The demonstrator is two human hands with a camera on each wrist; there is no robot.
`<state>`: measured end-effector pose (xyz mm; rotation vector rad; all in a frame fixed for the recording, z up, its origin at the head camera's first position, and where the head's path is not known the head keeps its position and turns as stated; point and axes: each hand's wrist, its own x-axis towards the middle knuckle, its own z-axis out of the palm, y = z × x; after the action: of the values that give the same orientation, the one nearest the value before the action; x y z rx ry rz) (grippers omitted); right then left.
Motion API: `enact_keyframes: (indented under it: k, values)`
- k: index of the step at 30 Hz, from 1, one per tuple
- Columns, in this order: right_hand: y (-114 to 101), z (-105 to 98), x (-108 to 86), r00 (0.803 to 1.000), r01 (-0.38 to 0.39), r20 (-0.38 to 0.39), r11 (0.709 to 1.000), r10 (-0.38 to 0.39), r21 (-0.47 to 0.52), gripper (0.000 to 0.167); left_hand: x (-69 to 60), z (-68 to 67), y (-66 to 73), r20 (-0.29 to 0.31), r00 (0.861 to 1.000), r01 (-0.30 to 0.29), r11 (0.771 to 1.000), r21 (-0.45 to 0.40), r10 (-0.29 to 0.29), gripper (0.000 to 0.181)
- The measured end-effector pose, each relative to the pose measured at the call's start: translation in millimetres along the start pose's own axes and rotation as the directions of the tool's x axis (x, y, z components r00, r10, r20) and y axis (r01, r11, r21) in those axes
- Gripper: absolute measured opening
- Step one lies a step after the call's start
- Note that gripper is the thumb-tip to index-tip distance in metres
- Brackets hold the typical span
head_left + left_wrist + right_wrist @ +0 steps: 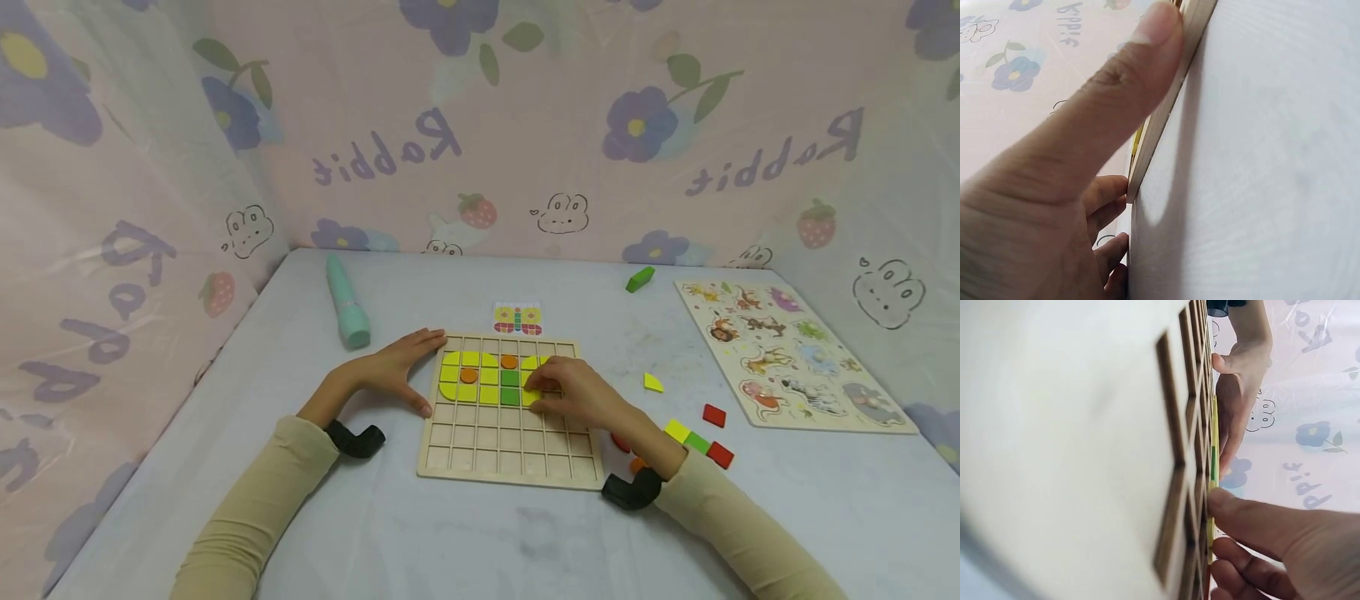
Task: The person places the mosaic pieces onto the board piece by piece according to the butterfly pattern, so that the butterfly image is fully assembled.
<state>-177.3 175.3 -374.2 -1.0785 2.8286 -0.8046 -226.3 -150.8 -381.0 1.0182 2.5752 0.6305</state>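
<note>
On my head feed, the grid board lies flat on the table, just below a small picture card. I judge it light and stiff, best taken by its rim; the tiles should be light, hard and perhaps slippery on their faces, so I'd take each by 2 opposite edges. The board is pale wood cut into square cells, its upper part holding yellow tiles, 2 visible orange discs and 2 green tiles in a column. My left hand is spread at the board's left edge; my right hand bends over the yellow tiles on the right.

On my left wrist feed, thumb and fingers stand wide apart, touching the board's edge, which looks thin, squared and firm enough to steady.

On my right wrist feed, thumb and fingertips meet the yellow tiles with a narrow gap between them; I can't tell whether they pinch a tile or press it. The grooves show brown walls, and the tiles seem to offer only a thin edge to grip.
</note>
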Motion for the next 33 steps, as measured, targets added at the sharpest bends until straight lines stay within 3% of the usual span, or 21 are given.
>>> enact_keyframes:
  k: [8, 14, 19, 26, 33]
  values:
    - [2.6, 0.2, -0.1, 1.0, 0.014, -0.005, 1.0, -0.014, 0.01, 0.025, 0.0, 0.7, -0.3, 0.009, 1.0, 0.004, 1.0, -0.007, -0.004, 0.112]
    - [3.4, -16.6, -11.3, 0.999, -0.024, -0.041, 0.999, 0.025, 0.022, 0.024, -0.2, 0.8, 0.4, 0.009, 1.0, 0.01, 1.0, -0.01, -0.01, 0.112]
    - [14.5, -36.6, -37.3, 0.993, -0.092, -0.079, 0.996, 0.091, -0.001, 0.021, -0.6, 0.5, 0.9, 0.006, 1.0, 0.014, 1.0, -0.008, -0.014, 0.112]
    - [36.3, -57.0, -87.8, 0.98, -0.17, -0.12, 0.983, 0.16, -0.071, 0.018, -0.8, -0.1, 0.6, 0.009, 1.0, 0.025, 1.0, -0.009, -0.025, 0.112]
    - [48.8, -71.6, -124.7, 0.962, -0.269, -0.078, 0.959, 0.263, -0.086, 0.022, 0.0, 1.2, -0.1, 0.008, 1.0, 0.022, 1.0, -0.018, -0.022, 0.112]
